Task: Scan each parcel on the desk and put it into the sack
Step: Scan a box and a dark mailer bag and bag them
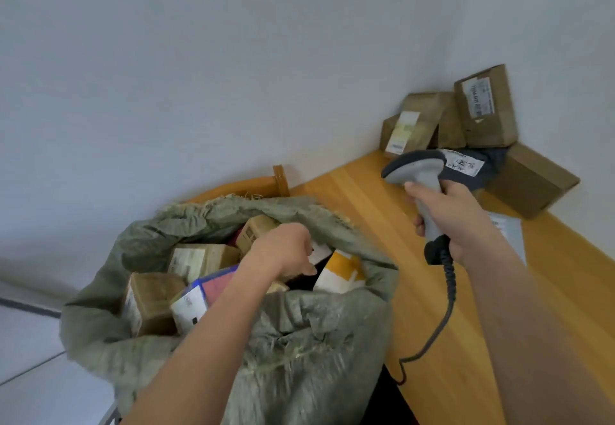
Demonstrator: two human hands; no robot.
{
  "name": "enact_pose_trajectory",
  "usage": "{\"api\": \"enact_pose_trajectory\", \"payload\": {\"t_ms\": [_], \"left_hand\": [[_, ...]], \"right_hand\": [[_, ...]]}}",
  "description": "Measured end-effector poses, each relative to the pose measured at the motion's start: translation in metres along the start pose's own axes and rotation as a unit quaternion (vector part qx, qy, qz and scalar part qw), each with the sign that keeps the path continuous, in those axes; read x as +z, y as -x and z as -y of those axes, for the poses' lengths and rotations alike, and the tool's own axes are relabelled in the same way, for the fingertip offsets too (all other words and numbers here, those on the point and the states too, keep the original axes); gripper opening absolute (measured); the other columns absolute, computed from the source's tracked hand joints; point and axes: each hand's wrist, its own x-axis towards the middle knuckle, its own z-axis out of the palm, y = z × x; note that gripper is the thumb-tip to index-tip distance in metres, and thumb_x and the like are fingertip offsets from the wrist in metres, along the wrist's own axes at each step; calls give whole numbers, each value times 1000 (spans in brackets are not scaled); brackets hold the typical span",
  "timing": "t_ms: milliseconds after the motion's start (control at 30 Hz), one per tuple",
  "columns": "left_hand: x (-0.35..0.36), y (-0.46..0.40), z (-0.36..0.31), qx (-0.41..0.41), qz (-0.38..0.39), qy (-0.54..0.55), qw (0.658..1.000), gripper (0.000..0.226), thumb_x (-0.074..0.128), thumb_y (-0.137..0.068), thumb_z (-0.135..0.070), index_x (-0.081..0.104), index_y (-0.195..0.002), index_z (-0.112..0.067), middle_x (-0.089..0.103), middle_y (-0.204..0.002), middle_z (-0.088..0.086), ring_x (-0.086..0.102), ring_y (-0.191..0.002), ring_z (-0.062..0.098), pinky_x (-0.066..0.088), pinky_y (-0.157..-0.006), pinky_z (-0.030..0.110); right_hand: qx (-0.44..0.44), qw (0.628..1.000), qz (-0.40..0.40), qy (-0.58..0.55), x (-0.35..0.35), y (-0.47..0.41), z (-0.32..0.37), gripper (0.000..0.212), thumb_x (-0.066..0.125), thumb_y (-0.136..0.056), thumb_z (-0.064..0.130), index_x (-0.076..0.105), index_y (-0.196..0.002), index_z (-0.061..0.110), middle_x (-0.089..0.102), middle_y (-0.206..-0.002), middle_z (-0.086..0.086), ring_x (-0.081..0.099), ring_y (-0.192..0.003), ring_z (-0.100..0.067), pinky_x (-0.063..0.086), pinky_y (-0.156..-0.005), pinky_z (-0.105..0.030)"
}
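- Gaping wide beside the worktop's left edge, the frayed grey-green woven sack (299, 334) stands with its rim rolled back, already crowded with parcels.
- Inside it lie several brown cardboard boxes with pale labels (203, 258), a pink and blue packet with a white label (209, 291), and a white and yellow mailer bag (339, 271) leaning against the right wall of the sack.
- The left hand (283, 251) reaches down into the sack's mouth, fingers curled downward over the parcels; whether its grip has hold of anything I cannot tell.
- The right hand (446, 211) has its grip wrapped firmly round the handle of a grey handheld barcode scanner (419, 171), held above the worktop, its coiled black cable (446, 298) trailing down over the wood.
- On the honey-coloured wooden worktop (416, 274), in the far corner against the white wall, wait more brown cardboard boxes (486, 108), stacked and tilted, some with white shipping labels.
- A dark grey mailer bag with a white label (472, 168) lies just behind the scanner's head.
- A pale flat packet (509, 228) lies partly hidden behind the right wrist.
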Motion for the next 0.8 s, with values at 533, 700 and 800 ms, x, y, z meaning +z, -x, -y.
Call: {"api": "enact_pose_trajectory", "payload": {"t_ms": [533,700,800], "left_hand": [[141,-232,-261,227,125,-40,965,47,53,-95,-20,42,-141,-12,39,-145,6,47,-127,27,44,-100,39],[189,-265,-276,175,163,24,971,72,59,-93,-21,19,-153,-19,3,-159,3,32,-136,28,35,-110,38],[197,-286,-284,25,103,220,970,70,68,-89,-30,31,-143,-7,28,-141,12,38,-124,23,36,-97,23]], "right_hand": [[131,965,-221,-61,-224,-137,-92,13,64,-93,28,57,-102,20,67,-108,-15,55,-59,-17,48,-59,-35],[167,961,-205,-79,-240,-149,-114,26,58,-94,50,60,-97,24,67,-104,-7,56,-64,-18,48,-64,-36],[200,955,-198,-95,-243,-156,-115,38,50,-97,54,62,-105,18,68,-94,-6,58,-60,-19,49,-59,-35]]}}
